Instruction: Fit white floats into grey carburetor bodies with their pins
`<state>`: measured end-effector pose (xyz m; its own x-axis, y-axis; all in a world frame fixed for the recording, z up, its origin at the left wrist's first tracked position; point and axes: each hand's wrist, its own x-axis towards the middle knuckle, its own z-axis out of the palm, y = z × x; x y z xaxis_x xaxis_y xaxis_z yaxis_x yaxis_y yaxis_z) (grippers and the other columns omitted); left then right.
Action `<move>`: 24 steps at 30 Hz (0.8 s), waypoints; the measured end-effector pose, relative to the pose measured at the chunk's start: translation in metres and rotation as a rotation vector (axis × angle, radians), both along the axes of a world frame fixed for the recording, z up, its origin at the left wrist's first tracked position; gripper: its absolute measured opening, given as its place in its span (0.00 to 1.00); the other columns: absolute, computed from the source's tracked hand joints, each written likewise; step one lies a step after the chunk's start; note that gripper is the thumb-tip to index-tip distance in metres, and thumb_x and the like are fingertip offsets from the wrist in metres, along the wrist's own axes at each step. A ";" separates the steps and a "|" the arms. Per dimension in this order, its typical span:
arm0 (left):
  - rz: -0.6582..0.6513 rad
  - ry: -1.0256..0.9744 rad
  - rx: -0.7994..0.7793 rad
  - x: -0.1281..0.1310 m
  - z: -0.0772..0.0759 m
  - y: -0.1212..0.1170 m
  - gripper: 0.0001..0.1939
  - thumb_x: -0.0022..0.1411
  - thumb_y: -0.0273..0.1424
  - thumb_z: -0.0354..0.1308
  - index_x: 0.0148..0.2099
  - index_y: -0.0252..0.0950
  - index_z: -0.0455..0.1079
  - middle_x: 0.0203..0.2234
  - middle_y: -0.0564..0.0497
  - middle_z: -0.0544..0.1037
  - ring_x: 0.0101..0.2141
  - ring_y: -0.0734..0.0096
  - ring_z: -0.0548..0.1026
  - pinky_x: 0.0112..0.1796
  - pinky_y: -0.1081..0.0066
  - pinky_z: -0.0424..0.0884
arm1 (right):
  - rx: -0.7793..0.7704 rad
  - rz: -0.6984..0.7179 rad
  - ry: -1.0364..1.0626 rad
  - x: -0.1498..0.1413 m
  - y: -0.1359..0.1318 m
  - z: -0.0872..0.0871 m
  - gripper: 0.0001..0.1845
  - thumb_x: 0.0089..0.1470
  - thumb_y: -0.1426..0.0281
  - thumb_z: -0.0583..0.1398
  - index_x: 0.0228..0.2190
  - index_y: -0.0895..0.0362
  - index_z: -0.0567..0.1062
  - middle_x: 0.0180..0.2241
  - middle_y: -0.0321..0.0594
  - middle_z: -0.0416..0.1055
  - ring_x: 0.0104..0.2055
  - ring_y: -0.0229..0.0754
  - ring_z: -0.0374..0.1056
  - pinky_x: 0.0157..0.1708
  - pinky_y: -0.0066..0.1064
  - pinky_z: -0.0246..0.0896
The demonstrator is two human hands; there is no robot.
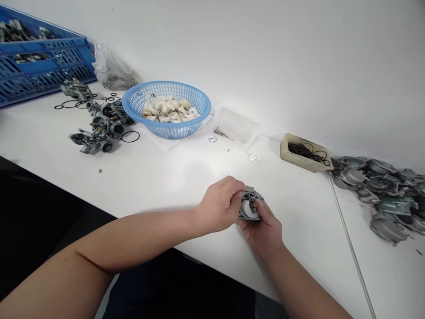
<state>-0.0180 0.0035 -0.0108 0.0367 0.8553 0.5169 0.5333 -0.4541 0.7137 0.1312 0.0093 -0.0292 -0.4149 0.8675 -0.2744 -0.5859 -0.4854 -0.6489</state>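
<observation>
A small grey metal carburetor body (250, 207) with a white float and a brass part inside is held between both hands just above the white table (159, 177). My left hand (219, 207) has its fingers curled and pinched at the top left of the carburetor. From below and to the right, my right hand (262, 230) cups it, fingers wrapped round its underside.
A blue basket (166, 108) of white plastic floats stands behind. Several carburetor bodies (99, 126) and black O-rings (129, 136) lie at left by a blue crate (40, 62). A clear tray (234, 126), a beige tray of O-rings (305, 153) and a heap of metal bowls (381, 190) lie at right.
</observation>
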 end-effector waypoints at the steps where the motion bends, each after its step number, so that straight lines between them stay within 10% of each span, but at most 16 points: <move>1: 0.005 0.006 0.023 -0.001 -0.001 0.000 0.08 0.60 0.22 0.47 0.37 0.36 0.66 0.27 0.52 0.73 0.27 0.74 0.71 0.28 0.73 0.69 | -0.007 0.003 -0.009 0.000 0.000 0.000 0.15 0.50 0.66 0.65 0.42 0.51 0.75 0.37 0.38 0.77 0.35 0.42 0.74 0.32 0.34 0.74; 9: -0.170 0.273 0.442 -0.002 -0.002 -0.007 0.11 0.56 0.22 0.48 0.39 0.36 0.68 0.26 0.50 0.73 0.26 0.71 0.67 0.28 0.69 0.66 | -0.164 -0.119 0.019 0.000 0.002 0.004 0.11 0.51 0.64 0.61 0.37 0.53 0.77 0.33 0.37 0.77 0.34 0.41 0.73 0.30 0.30 0.72; 24: -0.229 0.631 0.267 -0.002 -0.004 -0.015 0.11 0.57 0.27 0.49 0.41 0.38 0.70 0.25 0.51 0.70 0.24 0.70 0.65 0.25 0.67 0.60 | -0.113 -0.110 -0.022 0.004 0.005 0.001 0.14 0.46 0.67 0.59 0.38 0.53 0.77 0.33 0.39 0.77 0.36 0.43 0.72 0.34 0.31 0.70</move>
